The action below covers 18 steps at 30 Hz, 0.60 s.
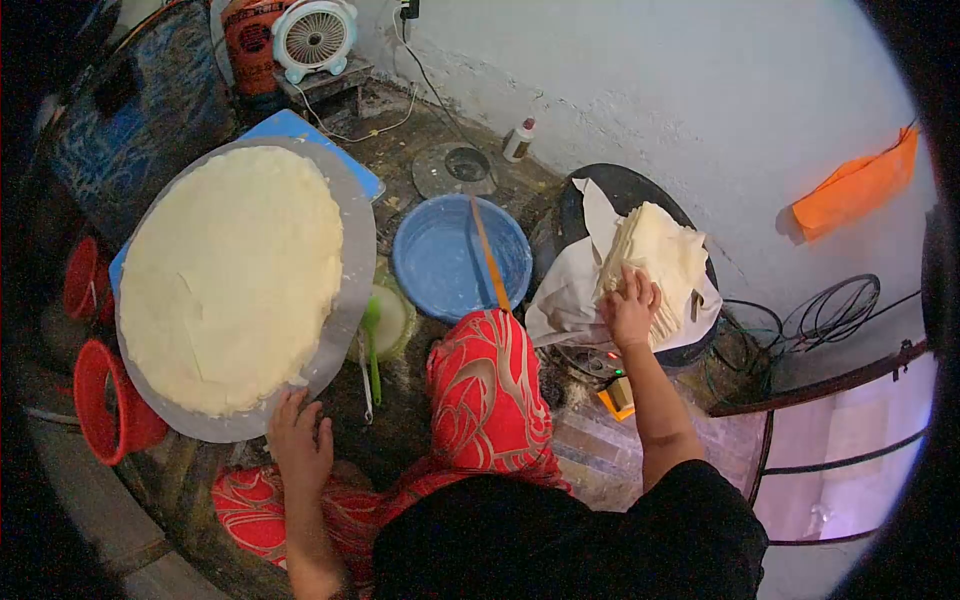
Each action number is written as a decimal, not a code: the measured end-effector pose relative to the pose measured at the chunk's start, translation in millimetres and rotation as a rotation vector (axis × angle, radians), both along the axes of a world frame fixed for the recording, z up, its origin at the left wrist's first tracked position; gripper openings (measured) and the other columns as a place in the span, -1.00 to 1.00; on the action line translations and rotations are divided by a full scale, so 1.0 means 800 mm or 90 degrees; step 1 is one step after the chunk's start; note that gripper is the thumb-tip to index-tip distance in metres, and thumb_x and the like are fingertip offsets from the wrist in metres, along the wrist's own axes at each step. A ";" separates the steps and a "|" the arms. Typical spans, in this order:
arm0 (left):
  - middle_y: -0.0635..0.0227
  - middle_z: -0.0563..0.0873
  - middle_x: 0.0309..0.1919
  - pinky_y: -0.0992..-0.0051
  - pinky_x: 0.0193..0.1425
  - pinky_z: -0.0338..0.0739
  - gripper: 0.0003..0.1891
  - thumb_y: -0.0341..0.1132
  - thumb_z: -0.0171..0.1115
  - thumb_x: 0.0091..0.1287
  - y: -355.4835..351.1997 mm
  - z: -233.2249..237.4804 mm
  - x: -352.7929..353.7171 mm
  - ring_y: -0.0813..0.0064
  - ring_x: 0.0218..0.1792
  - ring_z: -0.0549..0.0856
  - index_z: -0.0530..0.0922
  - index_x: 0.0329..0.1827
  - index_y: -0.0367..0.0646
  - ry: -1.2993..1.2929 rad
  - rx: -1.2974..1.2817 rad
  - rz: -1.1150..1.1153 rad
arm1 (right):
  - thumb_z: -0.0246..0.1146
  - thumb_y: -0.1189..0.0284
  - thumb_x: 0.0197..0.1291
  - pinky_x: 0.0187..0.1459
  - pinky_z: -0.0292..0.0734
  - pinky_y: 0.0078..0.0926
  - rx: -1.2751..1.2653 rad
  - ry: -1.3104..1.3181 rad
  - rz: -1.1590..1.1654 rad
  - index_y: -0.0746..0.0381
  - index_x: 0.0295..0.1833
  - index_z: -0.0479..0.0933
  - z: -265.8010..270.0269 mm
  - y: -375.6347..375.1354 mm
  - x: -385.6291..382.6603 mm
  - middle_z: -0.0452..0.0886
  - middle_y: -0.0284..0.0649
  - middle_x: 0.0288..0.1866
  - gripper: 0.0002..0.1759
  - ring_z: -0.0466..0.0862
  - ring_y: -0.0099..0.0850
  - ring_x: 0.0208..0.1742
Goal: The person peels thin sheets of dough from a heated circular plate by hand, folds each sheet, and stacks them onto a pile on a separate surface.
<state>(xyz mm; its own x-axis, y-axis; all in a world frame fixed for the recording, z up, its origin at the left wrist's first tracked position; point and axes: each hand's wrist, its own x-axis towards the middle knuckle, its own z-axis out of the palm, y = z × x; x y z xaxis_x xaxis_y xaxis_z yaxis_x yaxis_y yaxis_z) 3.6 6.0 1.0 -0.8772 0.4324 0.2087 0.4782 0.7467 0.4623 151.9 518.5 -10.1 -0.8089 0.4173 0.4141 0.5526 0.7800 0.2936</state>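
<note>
At the left lies a wide, round, pale sheet of flatbread or dough on a grey round plate. My left hand is at the plate's near rim, its fingers apart and holding nothing. On the right, my right hand rests with spread fingers against the near side of a stack of folded pale sheets. I cannot see it gripping any of them. Under the stack, a white cloth spreads over a black round pan.
Between the hands stands a blue basin with a long wooden stick across it. A green spoon lies on a pale-filled bowl. Red bowls stand left. A fan, a bottle and cables are near the wall.
</note>
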 end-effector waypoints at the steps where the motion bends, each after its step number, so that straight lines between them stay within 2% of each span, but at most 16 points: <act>1: 0.23 0.47 0.09 0.13 0.24 0.18 -0.78 -0.39 0.20 0.09 -0.001 -0.002 -0.001 0.09 0.23 0.33 0.54 -0.18 -0.17 0.005 0.000 -0.005 | 0.21 0.28 -0.08 0.33 -0.15 -0.12 0.000 0.000 0.000 0.05 -0.28 0.59 0.000 0.004 0.000 0.19 -0.40 0.36 -0.80 0.12 -0.30 0.36; 4: 0.23 0.47 0.09 0.13 0.24 0.18 -0.78 -0.38 0.20 0.08 -0.001 -0.003 -0.001 0.09 0.22 0.33 0.54 -0.18 -0.16 0.010 -0.004 -0.011 | 0.23 0.33 -0.12 0.31 -0.13 -0.13 0.060 0.005 -0.006 0.08 -0.39 0.58 0.007 0.008 -0.003 0.31 -0.41 0.26 -0.87 0.21 -0.31 0.30; 6: 0.23 0.47 0.09 0.13 0.24 0.18 -0.77 -0.38 0.20 0.08 -0.002 -0.003 -0.002 0.08 0.22 0.34 0.54 -0.17 -0.16 0.010 -0.007 -0.011 | 0.21 0.35 -0.11 0.30 -0.13 -0.16 0.066 0.092 0.003 0.10 -0.42 0.54 0.018 0.005 -0.001 0.36 -0.42 0.22 -0.90 0.26 -0.35 0.27; 8: 0.22 0.47 0.08 0.14 0.24 0.19 -0.76 -0.38 0.20 0.08 -0.004 -0.003 0.000 0.07 0.21 0.34 0.53 -0.16 -0.16 0.016 -0.002 -0.015 | 0.19 0.38 -0.13 0.29 -0.09 -0.19 0.056 0.131 0.015 0.10 -0.41 0.50 0.018 0.001 -0.001 0.39 -0.42 0.18 -0.90 0.30 -0.37 0.24; 10: 0.22 0.47 0.08 0.14 0.23 0.19 -0.76 -0.37 0.20 0.08 -0.003 -0.002 0.000 0.07 0.22 0.33 0.53 -0.16 -0.16 0.014 0.006 -0.016 | 0.17 0.37 -0.08 0.27 -0.03 -0.15 0.137 0.093 0.004 0.14 -0.29 0.48 0.000 0.010 -0.002 0.41 -0.38 0.16 -0.82 0.31 -0.33 0.23; 12: 0.21 0.47 0.08 0.14 0.23 0.19 -0.75 -0.37 0.20 0.08 -0.002 0.000 0.000 0.07 0.22 0.33 0.53 -0.15 -0.17 0.015 0.014 -0.020 | 0.13 0.37 -0.03 0.27 -0.03 -0.15 0.145 0.053 -0.002 0.09 -0.25 0.46 -0.010 0.012 0.001 0.39 -0.40 0.18 -0.83 0.29 -0.32 0.25; 14: 0.22 0.47 0.08 0.12 0.23 0.19 -0.75 -0.37 0.20 0.09 -0.002 0.001 -0.001 0.08 0.22 0.33 0.53 -0.15 -0.17 0.009 0.007 -0.024 | 0.11 0.35 0.00 0.28 -0.04 -0.14 0.110 0.009 0.082 0.05 -0.28 0.49 -0.008 0.006 0.002 0.33 -0.43 0.24 -0.87 0.25 -0.31 0.28; 15: 0.22 0.47 0.08 0.12 0.23 0.19 -0.75 -0.37 0.20 0.09 -0.002 0.001 -0.001 0.08 0.22 0.33 0.53 -0.15 -0.17 0.009 0.007 -0.024 | 0.11 0.32 0.03 0.30 -0.07 -0.12 0.048 -0.044 0.044 0.02 -0.29 0.54 -0.004 0.003 0.004 0.27 -0.45 0.29 -0.86 0.19 -0.30 0.32; 18: 0.22 0.46 0.10 0.11 0.23 0.18 -0.76 -0.37 0.20 0.10 -0.001 0.002 0.001 0.09 0.23 0.32 0.53 -0.15 -0.17 0.014 0.001 -0.018 | 0.14 0.32 -0.01 0.32 -0.12 -0.14 0.070 -0.031 0.057 0.03 -0.36 0.57 -0.004 -0.002 0.001 0.28 -0.39 0.29 -0.87 0.17 -0.26 0.34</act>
